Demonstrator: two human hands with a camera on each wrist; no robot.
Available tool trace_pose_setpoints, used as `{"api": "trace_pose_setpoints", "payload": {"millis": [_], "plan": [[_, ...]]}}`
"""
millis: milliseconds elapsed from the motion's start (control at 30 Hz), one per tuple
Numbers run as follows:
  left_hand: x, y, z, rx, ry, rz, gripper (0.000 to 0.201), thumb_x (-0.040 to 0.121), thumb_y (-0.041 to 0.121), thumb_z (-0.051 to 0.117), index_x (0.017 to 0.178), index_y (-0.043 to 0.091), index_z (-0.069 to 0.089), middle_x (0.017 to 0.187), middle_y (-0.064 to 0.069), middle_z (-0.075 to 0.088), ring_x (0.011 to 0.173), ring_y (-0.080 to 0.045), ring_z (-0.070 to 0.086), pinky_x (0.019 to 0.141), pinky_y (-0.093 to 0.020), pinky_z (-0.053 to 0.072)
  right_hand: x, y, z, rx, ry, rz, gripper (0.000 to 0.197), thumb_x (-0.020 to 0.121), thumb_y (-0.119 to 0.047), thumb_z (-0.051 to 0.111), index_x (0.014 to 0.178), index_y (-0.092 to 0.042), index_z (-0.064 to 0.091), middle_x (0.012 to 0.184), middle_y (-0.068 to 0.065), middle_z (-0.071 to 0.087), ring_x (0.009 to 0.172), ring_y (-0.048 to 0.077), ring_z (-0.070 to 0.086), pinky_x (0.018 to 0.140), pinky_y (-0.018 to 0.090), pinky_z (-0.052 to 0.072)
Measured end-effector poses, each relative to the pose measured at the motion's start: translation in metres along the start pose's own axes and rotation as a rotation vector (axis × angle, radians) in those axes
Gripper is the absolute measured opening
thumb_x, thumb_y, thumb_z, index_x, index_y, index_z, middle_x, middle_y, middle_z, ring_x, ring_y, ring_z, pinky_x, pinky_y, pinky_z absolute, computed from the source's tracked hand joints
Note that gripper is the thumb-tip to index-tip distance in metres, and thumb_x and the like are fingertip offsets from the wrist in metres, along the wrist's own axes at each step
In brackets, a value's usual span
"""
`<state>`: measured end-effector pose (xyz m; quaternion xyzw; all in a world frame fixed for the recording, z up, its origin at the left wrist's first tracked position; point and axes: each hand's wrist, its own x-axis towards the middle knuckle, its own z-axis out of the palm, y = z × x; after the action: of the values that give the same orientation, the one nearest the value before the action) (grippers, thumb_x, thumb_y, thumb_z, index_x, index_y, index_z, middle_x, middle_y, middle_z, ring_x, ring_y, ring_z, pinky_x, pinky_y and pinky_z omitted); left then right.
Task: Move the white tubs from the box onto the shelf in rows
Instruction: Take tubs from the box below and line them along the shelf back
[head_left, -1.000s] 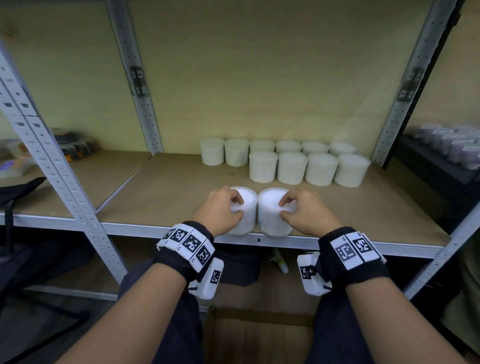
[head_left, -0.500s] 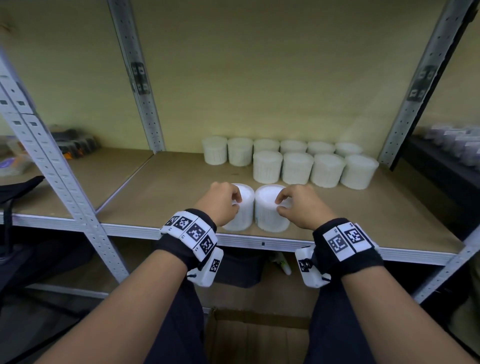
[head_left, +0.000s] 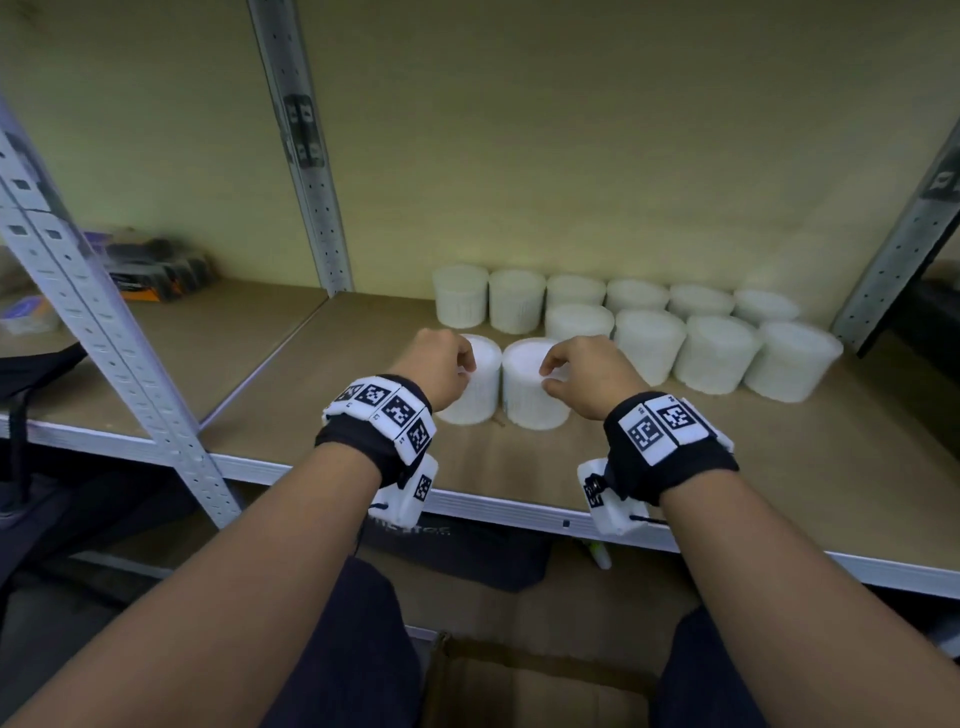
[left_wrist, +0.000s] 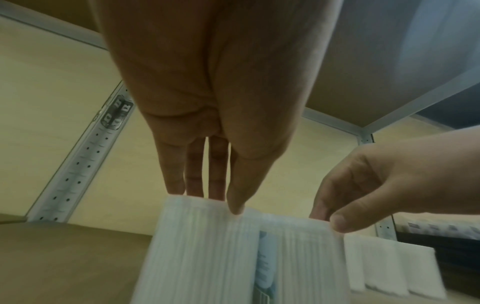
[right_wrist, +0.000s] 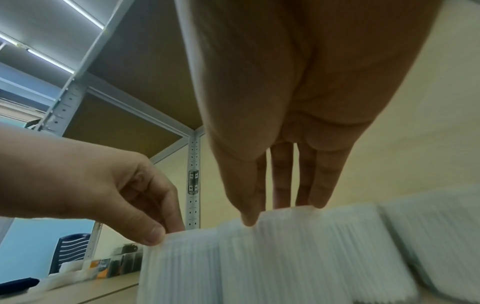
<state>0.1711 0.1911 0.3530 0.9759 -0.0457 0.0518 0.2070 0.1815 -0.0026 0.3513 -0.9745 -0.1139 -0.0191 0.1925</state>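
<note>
Two white ribbed tubs stand side by side on the brown shelf board (head_left: 363, 415), in front of the rows. My left hand (head_left: 465, 364) pinches the rim of the left tub (head_left: 470, 400) from above, thumb at the front and fingers behind, which the left wrist view shows at the left hand (left_wrist: 215, 202) and tub (left_wrist: 202, 257). My right hand (head_left: 545, 376) grips the right tub (head_left: 535, 400) the same way, as the right wrist view shows at the right hand (right_wrist: 275, 214) and tub (right_wrist: 298, 257). Behind stand a back row (head_left: 636, 296) and a second row (head_left: 717, 353) of tubs.
Grey perforated uprights stand at the front left (head_left: 104, 332), back left (head_left: 306, 156) and right (head_left: 893, 249). Dark packages (head_left: 156, 267) lie on the neighbouring shelf to the left. An open cardboard box (head_left: 519, 691) sits on the floor between my knees.
Both hands have carried their tubs away from the shelf's front edge and deeper in, toward the left end of the second row. The grips are unchanged.
</note>
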Motion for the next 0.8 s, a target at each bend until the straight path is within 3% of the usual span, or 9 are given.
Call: {"api": "trace_pose_setpoints", "payload": {"millis": [133,567,800], "plan": [[0.025,-0.013,0.000,-0.002,0.022,-0.002,0.021,0.089,0.008,0.056,0.103,0.012,0.071,0.114,-0.008,0.066,0.101,-0.024,0.063,0.084,-0.026,0.047,0.028,-0.004,0.003,-0.002,0.009,-0.012,0.024,0.087,-0.019,0.061,0.109,-0.016,0.069,0.122,0.007,0.063,0.109,0.025,0.060,0.094,0.033,0.048],[0.098,-0.047,0.007,-0.064,0.055,0.017,0.019,0.090,0.010,0.058,0.105,0.008,0.070,0.114,-0.008,0.067,0.104,-0.021,0.063,0.081,-0.019,0.040,0.110,-0.005,0.025,-0.036,0.013,-0.013,0.023,0.091,-0.018,0.055,0.112,-0.013,0.064,0.126,0.011,0.058,0.114,0.028,0.056,0.095,0.036,0.047],[0.119,-0.051,0.009,-0.037,0.077,0.068,0.018,0.089,0.010,0.059,0.102,0.008,0.071,0.112,-0.008,0.068,0.102,-0.021,0.062,0.079,-0.017,0.037,0.125,0.002,0.031,0.003,0.069,-0.020,0.023,0.092,-0.017,0.055,0.112,-0.011,0.065,0.121,0.011,0.061,0.113,0.025,0.056,0.087,0.030,0.044]]}}
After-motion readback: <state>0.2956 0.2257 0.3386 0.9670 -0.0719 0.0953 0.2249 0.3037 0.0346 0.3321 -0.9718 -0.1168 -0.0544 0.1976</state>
